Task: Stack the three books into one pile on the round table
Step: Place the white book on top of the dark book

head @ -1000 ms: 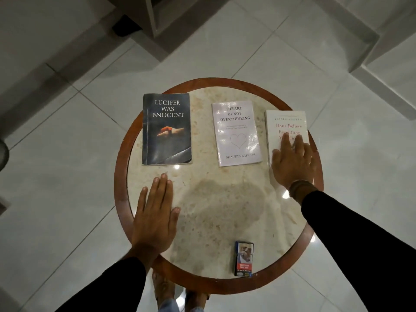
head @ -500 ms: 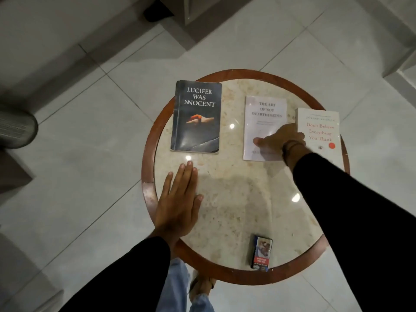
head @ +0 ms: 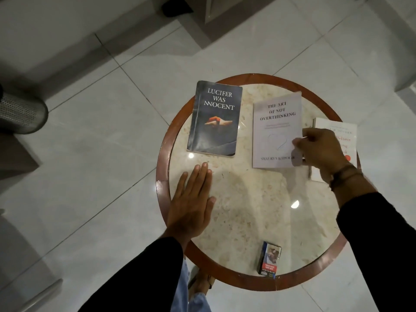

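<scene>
Three books lie on the round table [head: 247, 210]. A dark blue book [head: 213, 122] titled "Lucifer Was Innocent" rests flat at the far left. In the middle, a pale lilac book [head: 275, 122], "The Art of Not Overthinking", is tilted up at its right edge, where my right hand [head: 319, 149] pinches it. A white book [head: 337, 129] with red lettering lies at the right rim, partly hidden behind my right hand. My left hand [head: 192, 203] lies flat, palm down, on the table near its left edge, just below the dark blue book.
A small cigarette pack [head: 269, 260] stands near the table's front rim. The table has a raised wooden rim [head: 162, 176] and stands on pale floor tiles. A perforated metal bin [head: 20, 113] is at the far left. My feet show under the front rim.
My right hand left the white book, crossed to the lilac middle book and took hold of its right edge, which has lifted. My left hand stayed flat. The camera view shifted left.
</scene>
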A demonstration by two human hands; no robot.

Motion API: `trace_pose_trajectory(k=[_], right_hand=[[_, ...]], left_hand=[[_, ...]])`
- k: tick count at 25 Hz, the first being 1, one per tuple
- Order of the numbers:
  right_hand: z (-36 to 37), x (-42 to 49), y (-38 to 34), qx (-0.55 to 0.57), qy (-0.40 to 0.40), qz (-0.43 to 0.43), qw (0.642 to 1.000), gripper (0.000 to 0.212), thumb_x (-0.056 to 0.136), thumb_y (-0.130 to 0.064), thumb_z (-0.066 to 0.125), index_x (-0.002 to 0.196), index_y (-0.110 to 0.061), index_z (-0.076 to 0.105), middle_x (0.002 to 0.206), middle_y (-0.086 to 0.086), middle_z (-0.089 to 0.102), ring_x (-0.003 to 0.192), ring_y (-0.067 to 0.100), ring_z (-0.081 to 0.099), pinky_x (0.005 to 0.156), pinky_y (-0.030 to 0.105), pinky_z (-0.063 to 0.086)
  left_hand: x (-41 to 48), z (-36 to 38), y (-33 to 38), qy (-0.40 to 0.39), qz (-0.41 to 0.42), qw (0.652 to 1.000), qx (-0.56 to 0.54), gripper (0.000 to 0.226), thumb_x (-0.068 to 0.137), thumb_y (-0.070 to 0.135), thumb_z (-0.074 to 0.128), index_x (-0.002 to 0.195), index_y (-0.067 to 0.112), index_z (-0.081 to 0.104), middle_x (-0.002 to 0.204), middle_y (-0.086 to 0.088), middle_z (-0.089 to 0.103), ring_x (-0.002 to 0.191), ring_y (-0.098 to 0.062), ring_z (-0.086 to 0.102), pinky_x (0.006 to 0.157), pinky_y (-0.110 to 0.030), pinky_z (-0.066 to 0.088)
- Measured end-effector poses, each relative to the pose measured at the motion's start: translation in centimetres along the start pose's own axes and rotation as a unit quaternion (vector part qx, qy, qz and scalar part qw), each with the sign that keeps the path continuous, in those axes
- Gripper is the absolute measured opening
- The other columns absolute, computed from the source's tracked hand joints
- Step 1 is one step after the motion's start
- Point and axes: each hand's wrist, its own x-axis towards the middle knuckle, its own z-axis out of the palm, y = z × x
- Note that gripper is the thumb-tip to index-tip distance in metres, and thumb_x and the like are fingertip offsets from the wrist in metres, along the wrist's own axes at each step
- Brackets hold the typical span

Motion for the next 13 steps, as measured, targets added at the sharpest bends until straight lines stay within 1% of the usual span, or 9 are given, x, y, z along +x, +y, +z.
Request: trace_pose_trajectory(k=[1,3,5,6,7,9,10,11,13], right_hand=[[-0.3,-0.7,-0.6,0.024,0.009,-0.028,0.999,0.015,0.101,-0.013,0.064,0.108,-0.011,0.078,0.121,0.015,0.078,0.107,0.042,0.075,0.089,0.057,0.065],[0.4,-1.9,-2.7,0.102,0.008,-0.055,0.993,0.013,0.100,-0.012,0.066,0.100,-0.021,0.076,0.114,0.008,0.080,0.100,0.032,0.078,0.075,0.046,0.068],[3.0,-2.3,-5.4,0.169,-0.014,-0.041,0.985,0.013,0.098,-0.009,0.069,0.102,-0.021,0.072,0.106,0.005,0.081,0.094,0.027,0.080,0.060,0.035,0.067],[4.7,-2.1,-6.6,0.184,-0.027,-0.024,0.982,0.013,0.097,-0.008,0.070,0.105,-0.018,0.071,0.104,0.007,0.081,0.093,0.028,0.080,0.059,0.037,0.068],[6.6,-1.9,-7.5,0.193,-0.042,-0.008,0.980,0.012,0.097,-0.007,0.070,0.105,-0.016,0.069,0.105,0.011,0.081,0.095,0.032,0.080,0.065,0.045,0.070],[10.0,-1.5,-8.3,0.191,-0.066,0.016,0.979,0.011,0.097,-0.006,0.071,0.103,-0.014,0.066,0.113,0.020,0.079,0.102,0.040,0.079,0.081,0.058,0.067],[11.4,-1.2,-8.2,0.182,-0.068,0.022,0.981,0.011,0.096,-0.007,0.072,0.104,-0.013,0.066,0.115,0.020,0.078,0.106,0.041,0.078,0.085,0.059,0.066],[12.3,-0.8,-7.9,0.155,-0.057,0.020,0.986,0.013,0.094,-0.010,0.074,0.105,-0.013,0.067,0.114,0.016,0.078,0.107,0.039,0.077,0.089,0.058,0.065],[13.2,-0.4,-7.2,0.067,-0.007,0.000,0.998,0.016,0.088,-0.022,0.079,0.100,-0.019,0.069,0.104,0.001,0.076,0.103,0.030,0.076,0.092,0.048,0.063]], left_hand=[[-0.1,0.0,0.0,0.000,0.001,1.000,-0.002,0.070,0.112,0.045,0.037,0.173,0.016,0.019,0.184,-0.006,0.017,0.171,-0.026,0.013,0.137,-0.055,0.020],[-0.1,0.1,-0.1,0.000,0.002,1.000,0.000,0.070,0.112,0.045,0.037,0.173,0.016,0.018,0.184,-0.006,0.016,0.171,-0.025,0.012,0.137,-0.056,0.021],[-0.1,0.1,-0.1,-0.003,0.001,1.000,-0.001,0.071,0.112,0.046,0.037,0.173,0.016,0.018,0.184,-0.006,0.016,0.171,-0.025,0.012,0.137,-0.055,0.021],[-0.1,0.1,-0.1,-0.004,0.000,1.000,-0.001,0.071,0.112,0.046,0.037,0.173,0.016,0.018,0.184,-0.006,0.017,0.171,-0.025,0.012,0.137,-0.055,0.021],[-0.1,0.2,-0.2,-0.004,0.001,1.000,-0.002,0.071,0.111,0.046,0.037,0.173,0.016,0.018,0.184,-0.006,0.017,0.171,-0.025,0.013,0.137,-0.055,0.021],[-0.1,0.3,-0.2,0.001,0.003,1.000,-0.006,0.071,0.111,0.046,0.037,0.173,0.016,0.018,0.183,-0.006,0.018,0.171,-0.024,0.013,0.137,-0.055,0.021],[-0.1,0.3,-0.3,0.004,0.003,1.000,-0.011,0.072,0.111,0.046,0.038,0.173,0.016,0.018,0.183,-0.005,0.019,0.171,-0.024,0.013,0.137,-0.055,0.021],[-0.1,0.3,-0.3,0.006,0.003,1.000,-0.013,0.072,0.111,0.047,0.039,0.173,0.016,0.019,0.183,-0.005,0.020,0.171,-0.023,0.013,0.137,-0.054,0.021],[-0.1,0.2,-0.2,0.007,0.001,1.000,-0.013,0.071,0.111,0.047,0.038,0.173,0.017,0.020,0.183,-0.005,0.022,0.171,-0.024,0.016,0.136,-0.055,0.023]])
